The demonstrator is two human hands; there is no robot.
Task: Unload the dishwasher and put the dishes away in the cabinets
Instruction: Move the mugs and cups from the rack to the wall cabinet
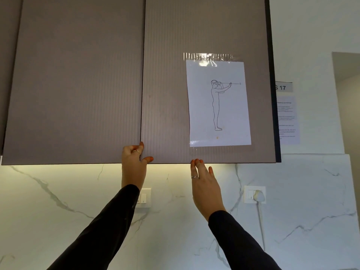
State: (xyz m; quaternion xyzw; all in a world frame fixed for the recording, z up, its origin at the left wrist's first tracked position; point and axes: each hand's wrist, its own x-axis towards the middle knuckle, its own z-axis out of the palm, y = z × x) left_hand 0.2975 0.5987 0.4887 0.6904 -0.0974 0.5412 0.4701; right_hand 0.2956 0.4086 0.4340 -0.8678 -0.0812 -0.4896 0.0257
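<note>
— Eyes up on the wall cabinets: the right cabinet door (208, 80), the one with the taped paper sheet (219, 103), looks shut or barely ajar. No dishes or dishwasher anywhere in view.

— And the hands?

— The left hand (134, 162) is at the seam between the left cabinet door (74, 80) and the right one, fingers curled at the bottom corner, thumb pressed on the right door's face. The right hand (204, 184) is flat and spread, fingertips (196, 161) just touching the right door's lower edge, holding nothing.

— So which step?

— I'd say working the cabinet door, opening or closing; can't tell which. If opening, she needs fingers hooked under that lower edge and a pull outward, clear of her head.

— Below?

— Just the marble backsplash (58, 201) and a wall socket (254, 194).
</note>
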